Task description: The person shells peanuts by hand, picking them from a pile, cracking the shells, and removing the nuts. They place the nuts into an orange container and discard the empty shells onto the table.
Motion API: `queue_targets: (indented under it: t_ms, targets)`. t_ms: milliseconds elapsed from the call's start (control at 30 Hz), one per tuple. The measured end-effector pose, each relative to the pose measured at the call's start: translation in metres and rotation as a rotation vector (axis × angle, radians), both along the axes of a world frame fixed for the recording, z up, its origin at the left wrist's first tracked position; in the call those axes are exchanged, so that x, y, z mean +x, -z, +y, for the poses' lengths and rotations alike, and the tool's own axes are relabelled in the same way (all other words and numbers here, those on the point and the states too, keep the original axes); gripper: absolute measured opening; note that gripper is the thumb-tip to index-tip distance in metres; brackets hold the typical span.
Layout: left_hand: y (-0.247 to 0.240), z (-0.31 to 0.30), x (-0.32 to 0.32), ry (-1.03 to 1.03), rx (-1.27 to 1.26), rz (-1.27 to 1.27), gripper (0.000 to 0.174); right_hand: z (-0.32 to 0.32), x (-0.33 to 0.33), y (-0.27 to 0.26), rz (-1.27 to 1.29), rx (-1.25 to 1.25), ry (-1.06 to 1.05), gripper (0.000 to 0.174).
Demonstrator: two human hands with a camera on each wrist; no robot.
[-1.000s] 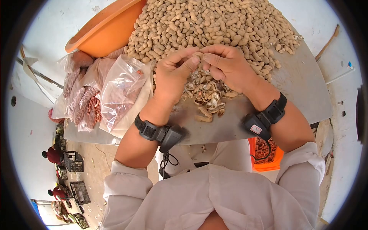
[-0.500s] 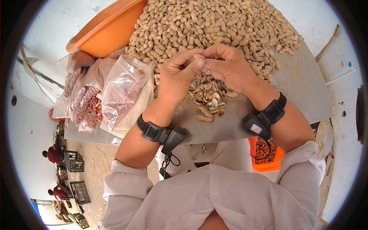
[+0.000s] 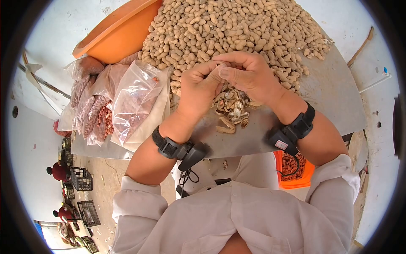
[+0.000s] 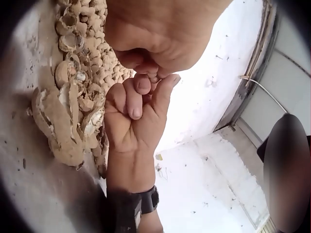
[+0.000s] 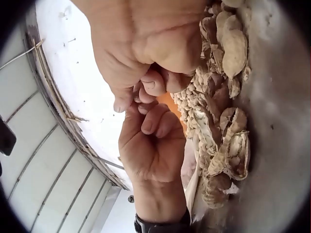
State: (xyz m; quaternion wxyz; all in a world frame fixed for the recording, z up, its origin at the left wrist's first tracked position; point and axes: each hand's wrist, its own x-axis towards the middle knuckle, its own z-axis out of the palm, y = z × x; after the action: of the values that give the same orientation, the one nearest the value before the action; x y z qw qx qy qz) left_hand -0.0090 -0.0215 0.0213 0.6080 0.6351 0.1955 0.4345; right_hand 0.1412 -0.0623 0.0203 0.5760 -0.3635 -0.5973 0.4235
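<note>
In the head view the left hand (image 3: 198, 88) and right hand (image 3: 253, 79) meet at their fingertips over the near edge of a heap of unshelled peanuts (image 3: 224, 31). Between thumbs and forefingers they pinch a peanut (image 3: 220, 64), mostly hidden by the fingers. The right thumb lies against the left fingertips. Both wrist views show the other fingers curled inward. Below the hands lies a small pile of broken peanut shells (image 3: 236, 111), pale inside, seen close up in the left wrist view as split shells (image 4: 60, 124).
A grey metal table (image 3: 334, 93) carries the heap. To the left are clear plastic bags of pink kernels (image 3: 137, 101) and a tilted orange basin (image 3: 114, 36). An orange crate (image 3: 298, 184) of reddish kernels stands below the table's front edge. Black crates (image 3: 89, 211) and people are farther left.
The peanut showed more between the fingertips half a second ago, with reddish kernels glimpsed in the right hand. Now the hands have closed together over it, the right thumb moving left.
</note>
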Motion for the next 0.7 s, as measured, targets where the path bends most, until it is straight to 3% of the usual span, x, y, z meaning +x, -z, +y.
queue_targets:
  t_ms: [67,167,267,467,567,700]
  targets:
    - [-0.001,0.001,0.000,0.008,-0.037,0.005,0.023,0.001,-0.002,0.001,0.050,0.019,0.016,0.034]
    - [0.005,0.007,0.000,0.043,-0.145,-0.058,0.024,-0.003,0.005,-0.009,-0.165,-0.004,-0.026,0.031]
    - [0.005,0.004,0.005,0.003,-0.139,-0.093,0.024,-0.001,0.003,-0.007,-0.219,0.067,0.039,0.031]
    - [0.008,0.004,0.007,0.059,-0.192,-0.186,0.023,-0.005,-0.010,-0.001,-0.047,0.070,0.132,0.026]
    - [0.010,0.004,0.009,0.070,-0.255,-0.253,0.021,0.000,-0.009,0.008,-0.102,0.167,0.207,0.028]
    - [0.012,0.004,0.009,0.084,-0.303,-0.284,0.020,-0.003,-0.012,0.007,-0.048,0.116,0.198,0.029]
